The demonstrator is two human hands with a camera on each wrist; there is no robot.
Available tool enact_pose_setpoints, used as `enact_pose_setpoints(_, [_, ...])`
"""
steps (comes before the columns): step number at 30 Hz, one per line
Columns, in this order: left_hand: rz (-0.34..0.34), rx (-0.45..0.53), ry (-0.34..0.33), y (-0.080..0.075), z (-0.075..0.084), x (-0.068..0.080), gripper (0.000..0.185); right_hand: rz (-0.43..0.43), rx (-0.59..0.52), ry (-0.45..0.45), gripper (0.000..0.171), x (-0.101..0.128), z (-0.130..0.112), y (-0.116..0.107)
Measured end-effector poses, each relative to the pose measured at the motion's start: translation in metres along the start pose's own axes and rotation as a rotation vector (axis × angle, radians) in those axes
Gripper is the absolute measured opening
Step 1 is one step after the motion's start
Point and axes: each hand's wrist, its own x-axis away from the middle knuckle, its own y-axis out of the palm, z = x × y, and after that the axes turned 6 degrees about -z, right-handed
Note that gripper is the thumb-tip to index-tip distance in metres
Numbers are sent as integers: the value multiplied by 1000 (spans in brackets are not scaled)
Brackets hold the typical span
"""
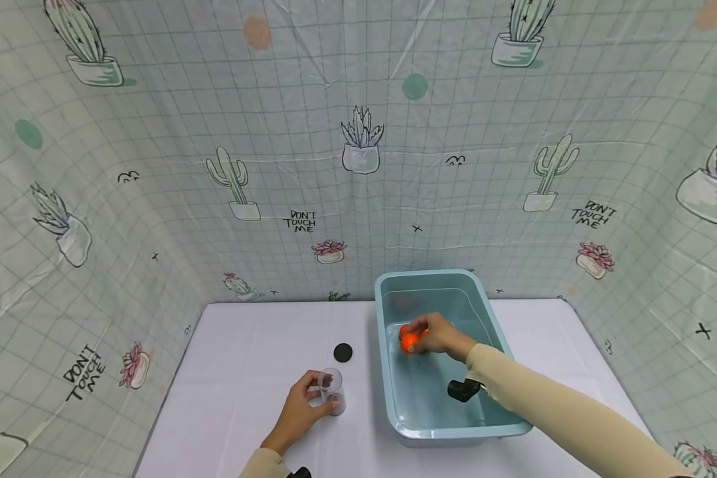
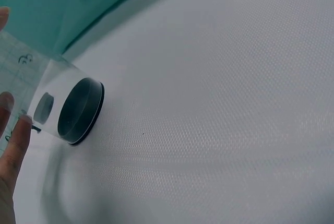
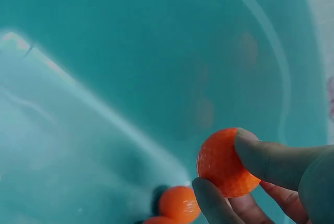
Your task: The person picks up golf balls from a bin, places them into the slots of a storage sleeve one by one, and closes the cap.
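Two grips busy: your right hand (image 1: 436,335) pinches an orange ball (image 3: 225,162) inside the basin (image 1: 496,325), while your left hand (image 1: 299,408) steadies the clear cup (image 1: 331,390) upright on the worktop (image 1: 239,372).

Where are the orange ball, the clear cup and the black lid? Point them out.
orange ball (image 3: 225,162): right wrist view, on its dimpled front.
clear cup (image 1: 332,390): head view, on its side wall.
black lid (image 1: 343,352): head view, on its flat top.

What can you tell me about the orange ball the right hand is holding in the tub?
The orange ball is small and round with a dimpled surface, like plastic. The right hand pinches it between thumb and fingers inside the light blue tub, near its left wall. At least one more orange ball lies below it.
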Motion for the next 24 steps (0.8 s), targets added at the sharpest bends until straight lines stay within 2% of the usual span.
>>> enact_pose_setpoints(12, [9,-15,6,1,-1,1,48,-19,-126,-96,39,28,-17,-21])
enact_pose_setpoints(17, [18,-14,14,2,-1,1,50,4,-120,-105,39,37,-22,-23])
enact_pose_setpoints(24, [21,5,18,2,-1,1,50,-18,-183,-160,41,47,-35,-21])
